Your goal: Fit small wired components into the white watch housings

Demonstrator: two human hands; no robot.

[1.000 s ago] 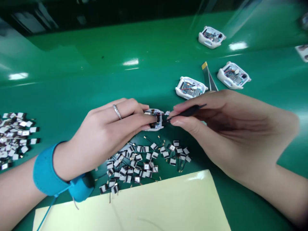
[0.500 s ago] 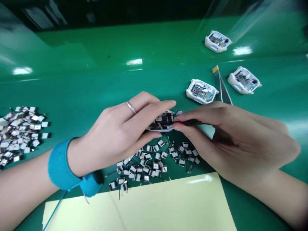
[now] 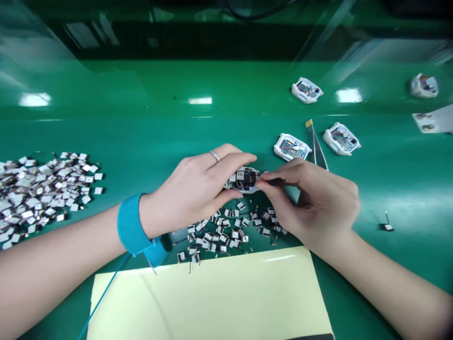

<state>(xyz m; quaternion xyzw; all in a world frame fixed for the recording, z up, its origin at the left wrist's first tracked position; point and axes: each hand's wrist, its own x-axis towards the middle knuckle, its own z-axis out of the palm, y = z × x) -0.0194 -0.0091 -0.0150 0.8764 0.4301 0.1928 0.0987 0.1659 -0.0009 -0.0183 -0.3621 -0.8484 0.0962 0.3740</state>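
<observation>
My left hand [image 3: 198,184], with a ring and a blue wrist strap [image 3: 133,224], is closed round a white watch case [image 3: 250,190]. The case lies open side up, its black circuit parts and a silver slot showing between thumb and fingers. At the case's right end, my right hand [image 3: 314,203] pinches a thin black piece [image 3: 276,182] between thumb and forefinger. What its tip touches is hidden by the fingertips. Tweezers [image 3: 316,144] with a yellow end reach behind my right hand; whether they lie on the table or are tucked in it I cannot tell.
Several open white watch cases [image 3: 292,147] stand beyond my right hand. Small square parts with short leads [image 3: 212,241] lie below my hands, and a larger heap [image 3: 46,189] sits at the left. A yellow sheet [image 3: 212,297] covers the front; one loose part [image 3: 387,227] lies right.
The view has shifted and widened, showing more of the table at the right. Both hands keep their hold at the watch case, with only slight movement of the fingers.
</observation>
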